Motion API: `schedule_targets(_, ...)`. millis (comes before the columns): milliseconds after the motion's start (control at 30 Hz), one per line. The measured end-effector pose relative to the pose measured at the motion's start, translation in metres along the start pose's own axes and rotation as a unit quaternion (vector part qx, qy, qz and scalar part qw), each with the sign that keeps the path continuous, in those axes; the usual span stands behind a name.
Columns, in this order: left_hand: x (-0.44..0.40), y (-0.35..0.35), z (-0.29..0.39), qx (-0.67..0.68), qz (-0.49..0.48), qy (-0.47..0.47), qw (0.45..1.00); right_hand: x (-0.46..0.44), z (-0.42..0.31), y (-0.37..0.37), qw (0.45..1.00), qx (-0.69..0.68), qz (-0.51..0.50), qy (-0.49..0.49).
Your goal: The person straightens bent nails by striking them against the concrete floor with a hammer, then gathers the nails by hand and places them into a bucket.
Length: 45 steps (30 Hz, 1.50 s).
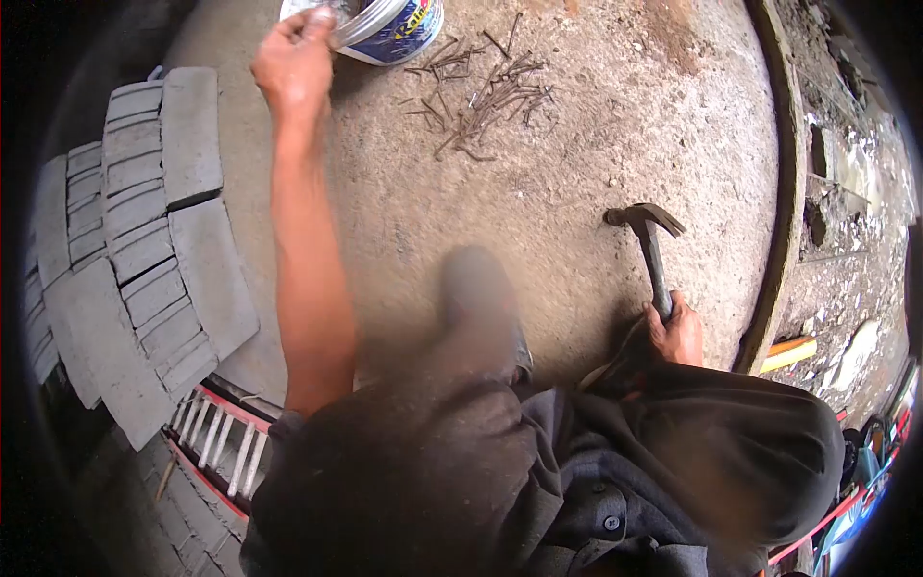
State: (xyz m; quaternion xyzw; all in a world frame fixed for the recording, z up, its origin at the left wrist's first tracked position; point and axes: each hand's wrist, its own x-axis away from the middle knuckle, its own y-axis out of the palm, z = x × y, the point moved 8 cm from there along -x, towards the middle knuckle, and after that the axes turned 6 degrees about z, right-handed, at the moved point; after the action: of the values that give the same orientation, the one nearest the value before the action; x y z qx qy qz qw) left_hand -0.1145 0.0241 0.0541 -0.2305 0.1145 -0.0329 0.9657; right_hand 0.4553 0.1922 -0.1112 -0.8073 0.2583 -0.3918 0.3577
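My left hand (298,62) is at the top left, its fingers closed on the rim of a white and blue bucket (399,34), which is cut off by the top edge of the view. My right hand (677,332) is wrapped round the handle of a claw hammer (652,252), low on the right beside my knee. The hammer's head points away from me, just above the concrete floor or touching it; I cannot tell which. Between bucket and hammer, a loose pile of rusty nails (495,96) lies on the floor (577,163).
Stacked grey blocks (144,231) stand along the left, above a red and white rack (223,442). A raised edge (784,192) runs down the right, with rubble (856,240) and a yellow object (788,354) beyond it. My shoe (476,288) rests mid-floor.
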Motion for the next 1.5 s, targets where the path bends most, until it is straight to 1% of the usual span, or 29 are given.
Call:
schedule_targets(33,-0.011,-0.005,0.008,-0.056,0.033,0.057,0.996,0.0,-0.001,-0.001,1.0,0.0,0.0,-0.001)
schedule_targets(100,-0.022,-0.009,0.025,-0.164,0.096,0.171,0.967,0.001,-0.003,-0.001,1.0,-0.003,0.0,0.006)
schedule_targets(200,0.021,0.019,0.037,-0.171,0.049,0.138,0.974,0.001,-0.006,-0.003,1.0,-0.006,-0.001,0.024)
schedule_targets(267,0.055,0.058,0.007,-0.159,-0.098,0.131,0.974,0.002,-0.007,-0.005,1.0,0.002,-0.001,0.025)
schedule_targets(333,0.077,0.093,-0.036,-0.193,-0.179,0.137,0.955,0.001,-0.006,-0.003,1.0,-0.001,-0.006,0.028)
schedule_targets(400,0.082,0.11,-0.08,-0.239,-0.154,0.189,0.94,0.0,-0.004,-0.002,1.0,0.005,-0.006,0.022)
schedule_targets(433,0.08,0.115,-0.091,-0.253,-0.153,0.162,0.941,-0.001,-0.001,0.0,1.0,0.011,-0.002,0.015)
schedule_targets(533,0.069,0.132,-0.095,-0.224,-0.128,0.235,0.937,-0.001,0.001,0.002,1.0,0.016,-0.007,0.021)
schedule_targets(600,0.058,0.148,-0.097,-0.247,-0.143,0.267,0.92,-0.001,0.001,0.003,1.0,0.013,-0.008,0.026)
schedule_targets(667,0.046,0.163,-0.103,-0.265,-0.148,0.29,0.908,-0.001,0.003,0.004,1.0,0.012,-0.011,0.02)
schedule_targets(700,0.04,0.169,-0.105,-0.301,-0.138,0.277,0.902,-0.001,0.002,0.003,1.0,0.014,-0.01,0.022)
schedule_targets(800,0.036,0.177,-0.102,-0.327,-0.175,0.294,0.881,-0.001,-0.002,0.001,1.0,0.023,-0.006,0.02)
schedule_targets(833,0.036,0.182,-0.109,-0.367,-0.199,0.294,0.86,0.0,-0.002,0.001,1.0,0.026,-0.002,0.015)
schedule_targets(933,0.039,0.182,-0.111,-0.366,-0.18,0.34,0.847,-0.002,0.0,0.002,0.999,0.039,-0.004,0.013)
schedule_targets(967,0.038,0.182,-0.115,-0.414,-0.178,0.358,0.817,-0.002,0.0,0.002,0.999,0.036,-0.005,0.011)
schedule_targets(1000,0.033,0.179,-0.128,-0.387,-0.18,0.28,0.86,-0.002,-0.001,0.002,0.999,0.032,-0.004,0.008)
schedule_targets(1067,0.027,0.17,-0.135,-0.405,-0.164,0.286,0.853,-0.002,-0.006,-0.001,0.999,0.028,-0.015,0.021)
schedule_targets(1100,0.038,0.16,-0.116,-0.34,-0.155,0.287,0.882,-0.002,-0.005,-0.001,0.999,0.03,-0.023,0.026)
schedule_targets(1167,0.08,0.119,-0.058,-0.205,-0.133,0.285,0.927,-0.002,-0.009,-0.004,0.998,0.035,-0.032,0.03)
schedule_targets(1200,0.096,0.111,-0.06,-0.202,-0.138,0.213,0.946,0.001,-0.004,-0.005,0.999,0.038,-0.022,0.028)
schedule_targets(1267,0.111,0.092,-0.078,-0.204,-0.127,0.077,0.968,-0.002,-0.001,0.0,1.0,0.031,0.0,0.003)
schedule_targets(1333,0.107,0.08,-0.106,-0.198,-0.094,0.041,0.975,-0.001,-0.003,0.001,1.0,0.028,0.01,0.002)
schedule_targets(1367,0.093,0.076,-0.114,-0.21,-0.06,0.058,0.974,-0.003,-0.006,0.0,1.0,0.015,0.017,-0.006)
schedule_targets(1400,0.083,0.084,-0.112,-0.222,-0.062,0.115,0.966,-0.002,-0.003,-0.003,1.0,0.006,0.025,-0.004)
schedule_targets(1467,0.066,0.098,-0.103,-0.244,-0.067,0.228,0.94,-0.004,-0.005,0.0,1.0,0.007,0.0,0.006)
schedule_targets(1500,0.061,0.107,-0.093,-0.245,-0.088,0.244,0.934,-0.003,-0.009,-0.003,1.0,0.006,-0.007,0.013)
